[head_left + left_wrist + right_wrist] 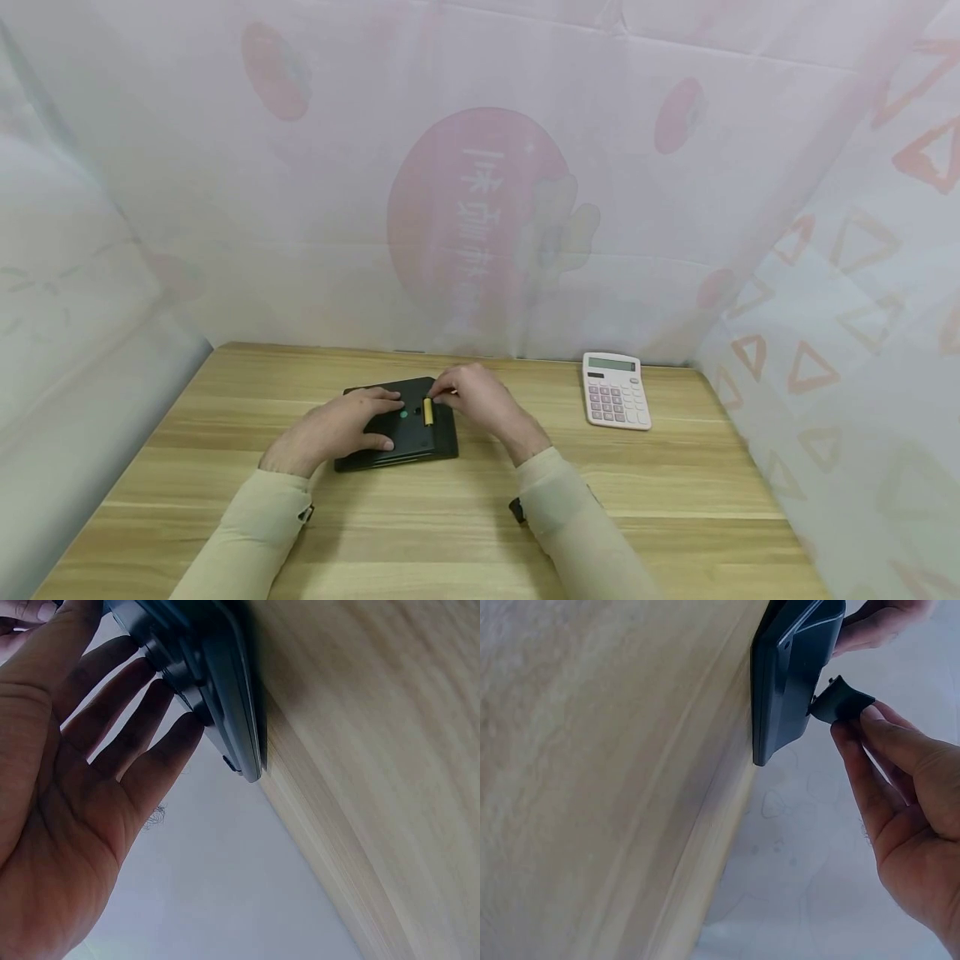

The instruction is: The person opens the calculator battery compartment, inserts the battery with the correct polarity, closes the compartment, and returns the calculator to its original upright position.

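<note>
A black calculator-shaped device [412,444] lies on the table with its back up. A yellow battery [428,412] shows in the slot near its right end. My left hand [337,427] rests on the back of the device, fingers spread toward the far side and thumb toward the near side. In the left wrist view, its fingertips [196,720] touch the device's edge. With thumb and fingertips, my right hand [480,402] pinches a small curved black battery cover [841,702]. The cover stands tilted, one edge right at the device's back beside the battery slot.
A pink and white calculator [617,392] lies face up at the back right of the wooden table [420,533]. Printed white sheeting [330,192] hangs behind the table and at both sides.
</note>
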